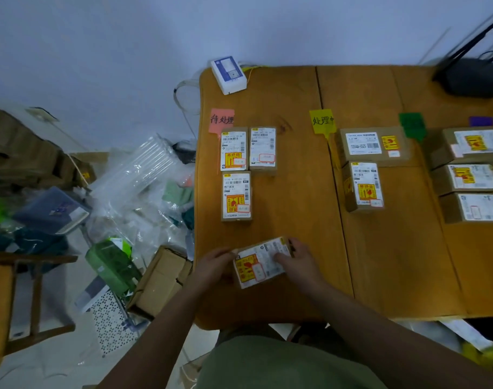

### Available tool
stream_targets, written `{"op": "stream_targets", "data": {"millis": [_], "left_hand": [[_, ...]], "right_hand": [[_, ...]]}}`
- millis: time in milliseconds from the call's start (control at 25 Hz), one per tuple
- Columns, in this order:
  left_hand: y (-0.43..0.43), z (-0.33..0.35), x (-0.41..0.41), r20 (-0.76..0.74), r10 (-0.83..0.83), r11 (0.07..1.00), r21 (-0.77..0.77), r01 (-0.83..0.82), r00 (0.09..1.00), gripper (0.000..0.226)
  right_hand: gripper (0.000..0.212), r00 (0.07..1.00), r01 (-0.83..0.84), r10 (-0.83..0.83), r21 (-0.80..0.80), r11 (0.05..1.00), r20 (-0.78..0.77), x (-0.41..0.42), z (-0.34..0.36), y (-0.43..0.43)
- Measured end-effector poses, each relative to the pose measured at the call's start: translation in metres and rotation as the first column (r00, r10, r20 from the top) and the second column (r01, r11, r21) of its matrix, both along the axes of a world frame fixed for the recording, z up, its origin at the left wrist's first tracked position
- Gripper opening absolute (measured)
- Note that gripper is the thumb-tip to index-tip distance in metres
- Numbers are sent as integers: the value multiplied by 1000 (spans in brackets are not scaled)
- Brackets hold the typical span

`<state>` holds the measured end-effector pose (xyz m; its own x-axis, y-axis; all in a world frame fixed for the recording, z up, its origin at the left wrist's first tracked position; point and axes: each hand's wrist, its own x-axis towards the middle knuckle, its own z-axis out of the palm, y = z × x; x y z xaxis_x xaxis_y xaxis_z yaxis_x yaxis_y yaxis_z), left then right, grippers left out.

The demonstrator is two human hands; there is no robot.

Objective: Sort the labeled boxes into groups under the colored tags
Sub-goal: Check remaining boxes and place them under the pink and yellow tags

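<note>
Currently a person holds one labeled box (260,263) in both hands, tilted, just above the near edge of a wooden table (296,192); whether it rests on the wood is unclear. The left hand (214,265) curls its fingers round the box's left end. The right hand (296,259) grips the right end, thumb lying on the label. Across the far side run a pink tag (221,120), a yellow tag (321,120), a green tag (412,124) and a purple tag (481,121). Three sorted boxes (236,196) lie below the pink tag, two below the yellow, and three more at the far right, below the purple. The likeliest slip is a wrong group: the small sticker on the held box is too blurred to read, and the right-hand pile sits close to both green and purple. A loose grip this near the edge could drop the box into the floor clutter (133,192). Setting it down carelessly could also nudge the closely set pink-group boxes out of line.
</note>
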<state>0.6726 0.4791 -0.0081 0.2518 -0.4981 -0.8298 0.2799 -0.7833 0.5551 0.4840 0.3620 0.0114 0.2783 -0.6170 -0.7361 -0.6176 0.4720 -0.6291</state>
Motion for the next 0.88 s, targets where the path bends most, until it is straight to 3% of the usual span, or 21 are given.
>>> {"op": "stream_targets", "data": {"millis": [160, 320, 480, 640, 760, 880], "left_hand": [[-45, 56, -22, -164, 16, 968, -244, -56, 986, 44], [-101, 114, -73, -337, 124, 827, -485, -285, 933, 58], [-150, 168, -153, -322, 93, 711, -641, -289, 942, 55], [-177, 194, -225, -390, 89, 628, -692, -355, 917, 49], [-192, 203, -270, -329, 122, 619, -712, -331, 936, 52], [-203, 210, -303, -69, 222, 637, -745, -198, 973, 49]], "right_hand": [[42, 964, 116, -68, -176, 978, 256, -32, 78, -73], [51, 893, 185, -33, -300, 936, 449, -72, 155, -146], [76, 885, 128, 79, -403, 906, 458, -127, 216, -190], [67, 842, 114, 138, -422, 900, 521, -188, 237, -217], [55, 807, 98, 189, -442, 892, 559, -230, 243, -235], [68, 779, 85, 226, -456, 886, 585, -257, 244, -247]]}}
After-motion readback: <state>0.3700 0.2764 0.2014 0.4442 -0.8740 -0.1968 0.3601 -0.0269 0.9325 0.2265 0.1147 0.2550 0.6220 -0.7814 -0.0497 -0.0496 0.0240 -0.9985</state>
